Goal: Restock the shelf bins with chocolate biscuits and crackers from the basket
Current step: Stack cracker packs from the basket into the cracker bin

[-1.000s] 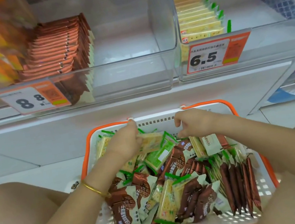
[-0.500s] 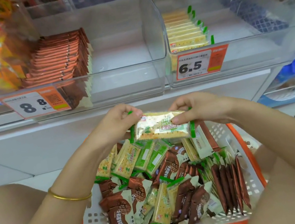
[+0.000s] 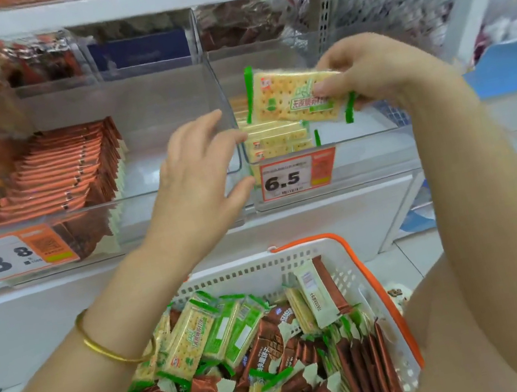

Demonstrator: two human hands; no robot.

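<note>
the right hand (image 3: pixel 376 71) pinches one cracker pack (image 3: pixel 291 96) by its right end, thumb on the printed face and the other fingers curled behind. the pack hangs tilted over the open top of the right bin (image 3: pixel 364 135). its green-sealed left edge is highest, and its lower edge is above the bin's front rim and apart from the cracker stack (image 3: pixel 275 140) below. that stack stands on edge against the bin's left wall; the bin floor shows bare from the stack's right side to the right wall.

the left hand (image 3: pixel 198 178) holds nothing, fingers spread and nearly straight, palm toward the shelf. it sits in front of the clear divider where the two bins meet (whether the fingertips touch that edge cannot be told). its thumb is just beside the left edge of the 6.5 price tag (image 3: pixel 295 176). a gold bangle (image 3: pixel 105 352) rings the wrist.

in the left bin (image 3: pixel 133 201) the chocolate biscuit stack (image 3: pixel 62 168) leans along the left half, and bare floor runs from its right edge to the divider. an 8.8 price tag (image 3: pixel 15 254) is clipped on that bin's front.

the basket (image 3: pixel 246 272) sits below the shelf between the person's knees, with an orange rim along its far and right edges. it holds loose cracker packs (image 3: pixel 189 342) toward the back left and chocolate biscuit packs (image 3: pixel 269 342) in the middle and front, some on edge along the right wall.
</note>
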